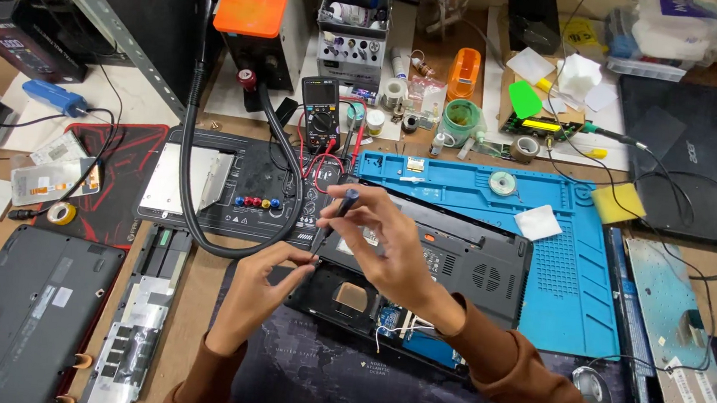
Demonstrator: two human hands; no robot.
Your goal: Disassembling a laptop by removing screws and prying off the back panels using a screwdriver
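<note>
We see the right hand (389,247) at the centre of the frame, fingers closed around a dark screwdriver (333,219) held nearly upright, its tip pointing down at the near left edge of an opened laptop (448,270); the left hand (260,292) sits just below and left of it, its thumb and fingertips pinched together at the screwdriver's tip, though we cannot tell whether they grip a small part or only steady the tip; both sleeves are brown.

The laptop lies upside down in the middle of the desk (194,299), partly on a blue work mat (568,280) that stretches to the right, with its inner boards showing at the lower edge; a white square pad (538,222) rests on the mat just right of the laptop, and a yellow sponge (619,203) lies at the mat's upper right corner.

A thick black hose (193,170) loops down from the top of the frame and curves just left of the hands; a multimeter (320,112) stands above them, near the top centre; a closed grey laptop (20,310) lies at the lower left, and a black laptop (699,162) at the upper right.
</note>
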